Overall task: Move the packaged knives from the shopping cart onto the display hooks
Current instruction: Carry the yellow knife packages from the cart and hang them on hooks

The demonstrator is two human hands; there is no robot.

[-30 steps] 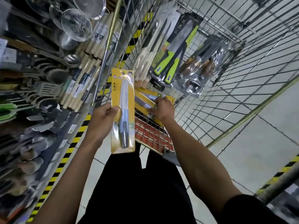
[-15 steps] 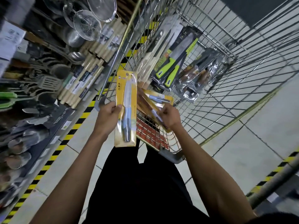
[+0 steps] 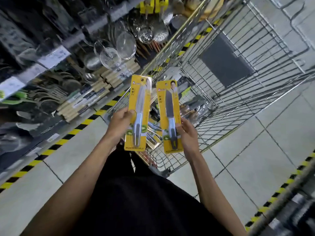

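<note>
Left hand [image 3: 120, 124]: fingers curled round the left edge of the left knife pack [image 3: 138, 113], thumb on its front beside the knife handle. Firm grip, mid-height. Right hand [image 3: 187, 133]: same grip mirrored on the right knife pack [image 3: 169, 116], holding the lower right edge with the thumb on the front. Both packs are yellow cards, each with one blister-sealed knife, blade pointing far, handle near. They are held up side by side over the near end of the shopping cart [image 3: 238, 92], not touching. The gap is narrow at the tops and wider at the bottoms, since each top leans slightly toward the other. More yellow packs [image 3: 154, 132] lie in the cart below, seen through that gap. The held cards block most of the near basket. Clear-wrapped dark packs [image 3: 196, 108] sit in the cart just right of the right pack. A dark grey panel [image 3: 225, 65] shows at the far end of the cart. The display shelf [image 3: 51, 57] runs along the left and is motion-blurred, with price labels on its edge. On it are wire strainers [image 3: 126, 45] at the far end and a row of wooden-handled utensils [image 3: 102, 92] nearer, just left of the left pack. Individual hooks can't be made out in the blur. Yellow-black hazard tape [image 3: 81, 122] runs on the floor along the shelf base, between shelf and cart. A second striped line [image 3: 281, 189] runs at near right. Pale floor tiles [image 3: 255, 150] lie right of the cart. The person's black clothing [image 3: 144, 201] fills the near centre between both forearms.
</note>
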